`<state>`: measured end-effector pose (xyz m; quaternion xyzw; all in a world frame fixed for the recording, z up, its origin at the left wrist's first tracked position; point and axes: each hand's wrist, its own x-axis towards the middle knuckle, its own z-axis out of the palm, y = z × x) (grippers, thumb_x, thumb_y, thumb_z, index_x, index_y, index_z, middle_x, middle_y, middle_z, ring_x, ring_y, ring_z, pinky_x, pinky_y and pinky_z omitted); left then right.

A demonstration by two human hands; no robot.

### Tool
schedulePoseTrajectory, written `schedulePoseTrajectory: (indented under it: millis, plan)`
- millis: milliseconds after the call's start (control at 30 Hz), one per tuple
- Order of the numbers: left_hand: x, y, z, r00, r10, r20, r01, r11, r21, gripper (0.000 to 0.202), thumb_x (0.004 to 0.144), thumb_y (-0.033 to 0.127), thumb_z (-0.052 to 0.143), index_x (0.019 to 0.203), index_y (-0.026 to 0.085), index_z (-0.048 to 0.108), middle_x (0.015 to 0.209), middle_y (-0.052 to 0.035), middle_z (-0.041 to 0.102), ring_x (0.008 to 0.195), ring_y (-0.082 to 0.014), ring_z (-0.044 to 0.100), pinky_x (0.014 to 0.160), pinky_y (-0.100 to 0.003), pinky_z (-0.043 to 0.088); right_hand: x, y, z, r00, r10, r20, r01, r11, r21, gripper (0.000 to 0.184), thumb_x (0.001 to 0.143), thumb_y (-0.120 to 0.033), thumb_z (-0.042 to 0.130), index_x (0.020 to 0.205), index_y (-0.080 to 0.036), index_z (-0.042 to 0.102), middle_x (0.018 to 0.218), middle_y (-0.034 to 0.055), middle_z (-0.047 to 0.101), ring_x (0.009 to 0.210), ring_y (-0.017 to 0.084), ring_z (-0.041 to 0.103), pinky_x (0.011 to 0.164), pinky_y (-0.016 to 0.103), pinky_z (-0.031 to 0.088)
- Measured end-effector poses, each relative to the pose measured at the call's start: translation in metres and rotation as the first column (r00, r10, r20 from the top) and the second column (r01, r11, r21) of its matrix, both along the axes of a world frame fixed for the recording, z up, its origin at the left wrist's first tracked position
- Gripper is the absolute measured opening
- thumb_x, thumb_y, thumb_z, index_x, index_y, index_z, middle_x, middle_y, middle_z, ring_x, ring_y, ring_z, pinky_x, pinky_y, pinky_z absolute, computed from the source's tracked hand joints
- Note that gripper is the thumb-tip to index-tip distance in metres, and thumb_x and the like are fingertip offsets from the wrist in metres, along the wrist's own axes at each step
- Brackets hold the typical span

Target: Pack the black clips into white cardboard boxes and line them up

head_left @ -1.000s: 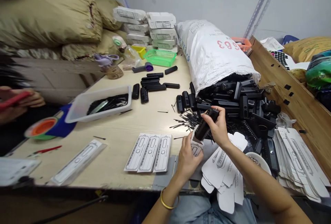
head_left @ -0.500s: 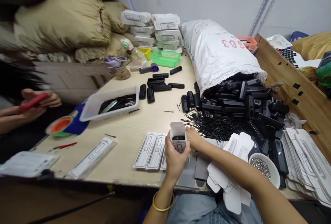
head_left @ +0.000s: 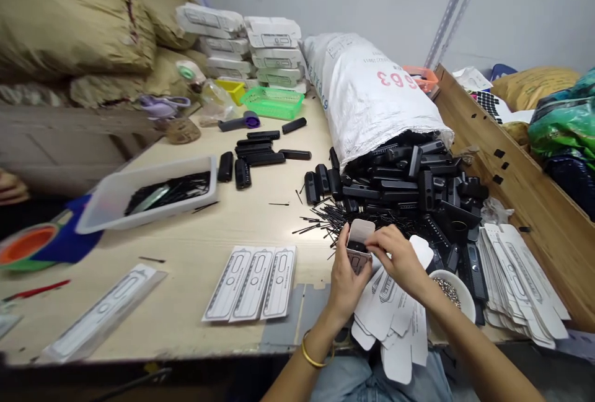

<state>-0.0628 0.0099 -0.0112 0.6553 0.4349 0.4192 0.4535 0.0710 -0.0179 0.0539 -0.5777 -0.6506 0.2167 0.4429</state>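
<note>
My left hand (head_left: 346,284) is wrapped round a small printed carton (head_left: 361,230) that stands upright with its top flap raised. Something black shows inside the carton's mouth. At that opening, the fingers of my right hand (head_left: 397,259) are pinched together, and what they hold, if anything, is hidden. Just behind both hands lies a heap of thin black sticks (head_left: 325,219). Beneath my right forearm are flat unfolded cartons (head_left: 393,327) and a white bowl (head_left: 469,303) of small metal pieces. Left of my hands, closed cartons (head_left: 253,284) lie side by side.
A white sack (head_left: 372,98) spills black plastic cases (head_left: 404,185) at the right. A clear tub (head_left: 100,204) holds more sticks. Flat cartons (head_left: 515,284) are stacked by a wooden board (head_left: 502,148). Another person's hand (head_left: 12,188) shows at the left edge.
My right hand has come from the heap of black sticks to the carton's opening. The carton in my left hand has moved right, and the view has turned right.
</note>
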Motion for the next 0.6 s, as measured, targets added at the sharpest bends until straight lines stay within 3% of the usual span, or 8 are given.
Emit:
schedulePoseTrajectory:
  millis: [67,167,267,433,600]
  plan:
    - [0.0,-0.002,-0.002,1.0,0.001,-0.011,0.0,1.0,0.024,0.074,0.079,0.023,0.059,0.14,0.022,0.017,0.14,-0.0143,0.035,0.131,-0.0255,0.034,0.106,-0.045,0.032,0.003,-0.002,-0.011,0.999,-0.001,0.033,0.002,1.0,-0.028,0.012,0.087,-0.023,0.052,0.084,-0.021,0.063,0.089,0.0052,0.059,0.087,0.017,0.054,0.078,0.033,0.046]
    - [-0.001,-0.003,-0.005,0.998,-0.041,-0.048,0.046,0.994,0.102,0.06,0.079,0.02,0.057,0.131,0.022,0.028,0.133,-0.0132,0.041,0.125,-0.024,0.041,0.102,-0.043,0.036,0.005,0.003,-0.025,0.976,-0.139,-0.166,0.129,0.989,-0.07,0.022,0.083,-0.025,0.056,0.105,-0.021,0.055,0.099,0.0058,0.057,0.089,0.017,0.056,0.075,0.03,0.05]
    - [-0.002,-0.004,-0.006,0.989,-0.124,-0.075,0.134,0.98,0.146,0.038,0.078,0.017,0.057,0.113,0.021,0.042,0.121,-0.0111,0.049,0.116,-0.023,0.048,0.098,-0.042,0.04,-0.005,0.007,-0.036,0.947,-0.12,-0.299,0.099,0.991,-0.085,0.025,0.085,-0.027,0.053,0.11,-0.021,0.051,0.097,0.0044,0.059,0.086,0.015,0.059,0.074,0.029,0.051]
    - [-0.003,-0.007,-0.005,0.986,-0.169,-0.003,0.169,0.985,0.045,0.046,0.085,0.023,0.049,0.124,0.019,0.026,0.135,-0.0183,0.038,0.122,-0.0228,0.045,0.099,-0.043,0.039,-0.03,-0.003,-0.05,0.987,-0.041,-0.154,0.073,0.976,0.206,0.022,0.089,-0.027,0.047,0.106,-0.021,0.059,0.107,0.0084,0.058,0.101,0.02,0.054,0.086,0.037,0.046]
    - [-0.001,-0.008,-0.005,0.988,-0.141,0.062,0.143,0.989,-0.023,0.057,0.081,0.025,0.057,0.121,0.021,0.017,0.137,-0.0213,0.036,0.123,-0.0233,0.045,0.097,-0.044,0.041,-0.032,-0.008,-0.052,0.983,-0.028,-0.179,0.06,0.982,0.178,0.019,0.09,-0.025,0.044,0.103,-0.022,0.058,0.112,0.008,0.057,0.106,0.02,0.053,0.089,0.038,0.045]
